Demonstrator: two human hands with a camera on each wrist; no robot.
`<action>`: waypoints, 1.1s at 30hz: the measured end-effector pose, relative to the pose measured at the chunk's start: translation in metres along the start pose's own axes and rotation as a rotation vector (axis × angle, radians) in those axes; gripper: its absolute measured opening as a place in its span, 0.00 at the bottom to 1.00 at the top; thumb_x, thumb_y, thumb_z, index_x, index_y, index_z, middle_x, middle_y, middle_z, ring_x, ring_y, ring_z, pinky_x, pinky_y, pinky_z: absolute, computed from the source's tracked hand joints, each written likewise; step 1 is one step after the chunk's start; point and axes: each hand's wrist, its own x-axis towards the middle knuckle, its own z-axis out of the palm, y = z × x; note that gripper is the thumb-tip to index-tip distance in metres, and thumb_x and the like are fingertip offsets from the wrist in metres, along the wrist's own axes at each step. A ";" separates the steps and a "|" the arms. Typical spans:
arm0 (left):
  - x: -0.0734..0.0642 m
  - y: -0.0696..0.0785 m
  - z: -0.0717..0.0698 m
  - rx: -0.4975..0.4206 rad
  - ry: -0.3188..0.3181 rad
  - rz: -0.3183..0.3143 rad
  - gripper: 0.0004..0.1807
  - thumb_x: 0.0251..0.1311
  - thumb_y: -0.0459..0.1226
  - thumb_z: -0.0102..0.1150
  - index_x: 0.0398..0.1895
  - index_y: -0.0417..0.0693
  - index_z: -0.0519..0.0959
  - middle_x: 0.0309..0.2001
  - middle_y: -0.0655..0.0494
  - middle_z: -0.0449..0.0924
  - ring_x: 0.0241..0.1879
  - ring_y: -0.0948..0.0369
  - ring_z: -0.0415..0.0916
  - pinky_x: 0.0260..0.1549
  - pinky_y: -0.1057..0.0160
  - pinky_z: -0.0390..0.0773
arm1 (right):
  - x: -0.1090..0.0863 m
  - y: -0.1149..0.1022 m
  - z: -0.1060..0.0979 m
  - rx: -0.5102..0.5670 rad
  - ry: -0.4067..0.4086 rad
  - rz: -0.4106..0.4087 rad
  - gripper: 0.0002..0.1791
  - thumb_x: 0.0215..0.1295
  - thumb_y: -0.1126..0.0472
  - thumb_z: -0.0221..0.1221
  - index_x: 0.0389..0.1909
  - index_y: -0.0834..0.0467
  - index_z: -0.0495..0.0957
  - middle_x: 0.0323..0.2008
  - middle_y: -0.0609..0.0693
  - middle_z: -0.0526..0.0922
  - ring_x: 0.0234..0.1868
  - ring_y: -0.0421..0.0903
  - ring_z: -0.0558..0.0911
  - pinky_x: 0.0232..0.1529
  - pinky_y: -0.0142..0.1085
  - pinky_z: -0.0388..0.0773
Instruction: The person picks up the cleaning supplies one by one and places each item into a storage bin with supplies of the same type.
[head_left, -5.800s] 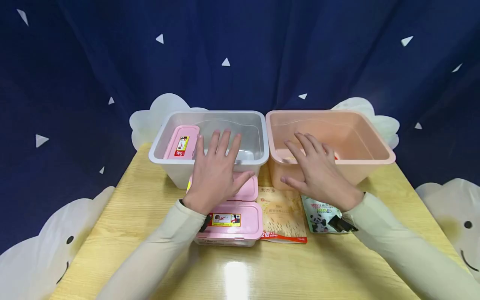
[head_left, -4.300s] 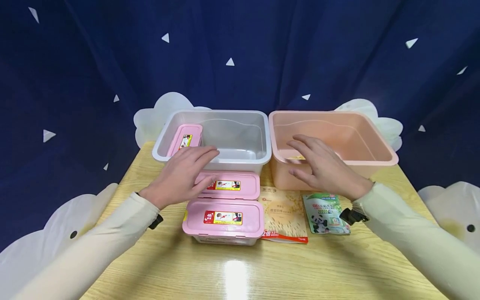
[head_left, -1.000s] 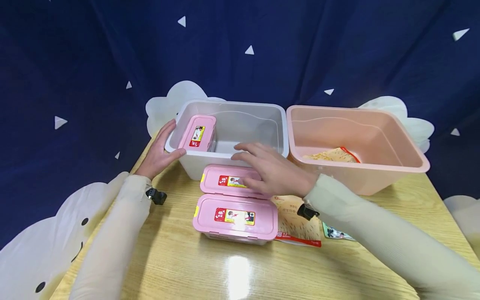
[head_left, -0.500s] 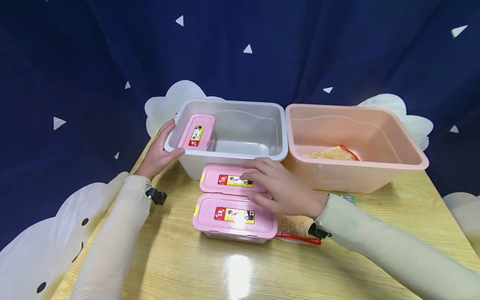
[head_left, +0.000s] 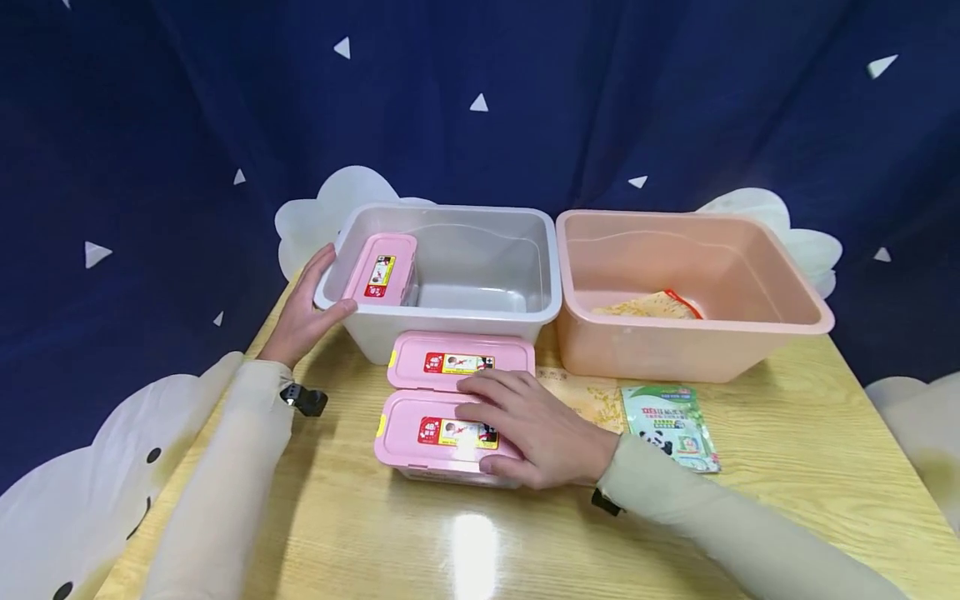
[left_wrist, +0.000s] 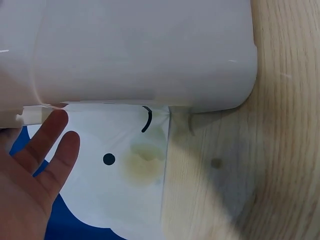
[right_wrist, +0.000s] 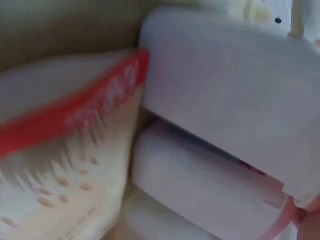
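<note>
My left hand [head_left: 302, 321] rests at the near left corner of the grey bin [head_left: 442, 315], thumb on the front rim and extended fingers along its side. In the left wrist view, fingers [left_wrist: 62, 160] reach up to the rim. My right hand [head_left: 528, 425] lies over the right half of the front pink-lidded plastic box [head_left: 408, 442], fingers lightly bent across the lid and thumb at its front edge. Behind it sits a second pink-lidded box [head_left: 412, 357]. A third pink-lidded box [head_left: 393, 246] stands inside the grey bin, on the left.
A peach bin [head_left: 690, 333] right of the grey one contains a tan packet [head_left: 652, 307]. Another tan packet [head_left: 592, 396], partly hidden by the right hand, lies beside the boxes. Right of it is a green-and-white panda pouch [head_left: 671, 417] on the wooden table [head_left: 360, 533].
My right hand has come from over the grey bin down to the front box. Earlier my left hand moved from above the boxes to the grey bin's corner, where it stays.
</note>
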 end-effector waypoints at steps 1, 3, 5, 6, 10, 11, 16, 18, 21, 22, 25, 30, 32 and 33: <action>-0.002 0.000 0.000 -0.001 0.000 -0.002 0.48 0.56 0.42 0.63 0.79 0.57 0.51 0.81 0.60 0.45 0.80 0.51 0.42 0.75 0.34 0.45 | 0.000 0.000 0.002 0.001 -0.007 0.000 0.32 0.68 0.36 0.49 0.68 0.46 0.68 0.72 0.50 0.65 0.75 0.50 0.60 0.71 0.48 0.61; -0.005 -0.002 -0.001 -0.009 0.000 -0.002 0.48 0.57 0.42 0.63 0.80 0.56 0.50 0.81 0.59 0.44 0.80 0.50 0.42 0.75 0.34 0.44 | 0.000 -0.001 0.003 -0.015 -0.018 0.002 0.31 0.67 0.37 0.49 0.67 0.46 0.69 0.73 0.49 0.65 0.75 0.51 0.60 0.71 0.48 0.60; -0.004 -0.001 -0.001 -0.013 -0.002 0.004 0.48 0.58 0.42 0.63 0.80 0.56 0.50 0.81 0.59 0.44 0.80 0.51 0.42 0.75 0.34 0.44 | 0.002 -0.004 0.001 -0.024 -0.031 0.012 0.29 0.67 0.39 0.49 0.66 0.46 0.71 0.72 0.49 0.66 0.75 0.50 0.60 0.72 0.48 0.60; -0.004 -0.001 -0.001 -0.017 -0.002 0.004 0.48 0.58 0.42 0.62 0.80 0.56 0.50 0.81 0.59 0.44 0.80 0.51 0.41 0.75 0.34 0.43 | 0.003 -0.005 0.000 -0.012 -0.032 0.022 0.28 0.67 0.41 0.50 0.64 0.47 0.72 0.71 0.49 0.67 0.75 0.49 0.61 0.73 0.47 0.60; -0.005 0.001 0.000 -0.010 0.000 -0.004 0.48 0.57 0.42 0.62 0.80 0.56 0.50 0.81 0.59 0.44 0.80 0.51 0.41 0.74 0.33 0.43 | 0.010 -0.014 0.002 0.064 -0.008 0.101 0.25 0.66 0.41 0.54 0.57 0.50 0.75 0.69 0.48 0.69 0.72 0.46 0.65 0.73 0.43 0.62; -0.005 0.001 0.000 -0.010 -0.001 -0.005 0.47 0.58 0.42 0.62 0.80 0.56 0.50 0.81 0.59 0.44 0.80 0.50 0.41 0.74 0.33 0.43 | 0.010 -0.016 0.003 0.076 0.002 0.119 0.25 0.65 0.39 0.54 0.56 0.50 0.74 0.69 0.48 0.69 0.72 0.46 0.66 0.73 0.43 0.62; -0.004 0.001 0.001 -0.013 0.005 0.005 0.47 0.58 0.42 0.62 0.80 0.56 0.50 0.81 0.57 0.44 0.80 0.50 0.42 0.74 0.32 0.43 | 0.010 -0.020 0.009 0.002 0.028 0.122 0.33 0.62 0.31 0.54 0.57 0.50 0.72 0.69 0.48 0.68 0.73 0.47 0.64 0.74 0.42 0.60; -0.003 0.000 0.001 -0.020 0.011 0.004 0.47 0.58 0.41 0.62 0.79 0.56 0.50 0.81 0.57 0.45 0.80 0.50 0.42 0.74 0.32 0.43 | 0.010 -0.020 0.010 -0.032 0.040 0.106 0.34 0.61 0.30 0.55 0.57 0.50 0.72 0.69 0.49 0.68 0.73 0.48 0.63 0.74 0.43 0.59; -0.004 -0.001 0.000 -0.033 0.018 0.000 0.47 0.57 0.39 0.62 0.79 0.56 0.51 0.81 0.56 0.45 0.79 0.49 0.44 0.73 0.31 0.45 | 0.009 -0.025 0.010 -0.067 0.049 0.079 0.35 0.60 0.31 0.56 0.58 0.51 0.72 0.69 0.51 0.69 0.74 0.50 0.63 0.73 0.45 0.61; -0.004 -0.001 0.000 -0.038 0.018 -0.002 0.47 0.57 0.39 0.62 0.79 0.55 0.51 0.81 0.56 0.45 0.79 0.48 0.43 0.73 0.31 0.45 | 0.009 -0.027 0.010 -0.077 0.052 0.073 0.35 0.60 0.31 0.55 0.59 0.51 0.72 0.69 0.51 0.69 0.74 0.51 0.63 0.72 0.45 0.62; -0.003 -0.001 0.000 -0.049 0.011 -0.012 0.47 0.58 0.39 0.62 0.79 0.57 0.51 0.81 0.57 0.44 0.79 0.48 0.44 0.72 0.30 0.48 | 0.008 -0.031 0.009 -0.095 0.053 0.067 0.36 0.62 0.29 0.53 0.61 0.50 0.71 0.69 0.51 0.69 0.70 0.50 0.67 0.68 0.44 0.67; -0.001 0.000 0.001 -0.050 -0.003 -0.025 0.47 0.59 0.40 0.62 0.80 0.58 0.49 0.81 0.58 0.43 0.79 0.48 0.43 0.71 0.30 0.50 | 0.008 -0.027 0.009 -0.076 0.059 0.077 0.38 0.59 0.26 0.52 0.60 0.48 0.72 0.68 0.49 0.71 0.63 0.47 0.71 0.58 0.42 0.72; 0.000 -0.001 0.002 -0.046 -0.001 -0.021 0.47 0.59 0.40 0.62 0.80 0.57 0.50 0.81 0.58 0.43 0.79 0.48 0.43 0.72 0.30 0.50 | 0.008 -0.025 0.010 -0.069 0.064 0.073 0.38 0.57 0.26 0.54 0.59 0.47 0.72 0.67 0.49 0.72 0.61 0.47 0.72 0.56 0.41 0.72; 0.000 -0.001 0.002 -0.045 -0.001 -0.022 0.47 0.58 0.40 0.62 0.79 0.57 0.50 0.81 0.58 0.43 0.79 0.48 0.44 0.72 0.30 0.50 | 0.008 -0.025 0.010 -0.068 0.066 0.070 0.38 0.56 0.26 0.55 0.59 0.48 0.72 0.66 0.49 0.72 0.60 0.47 0.72 0.55 0.41 0.73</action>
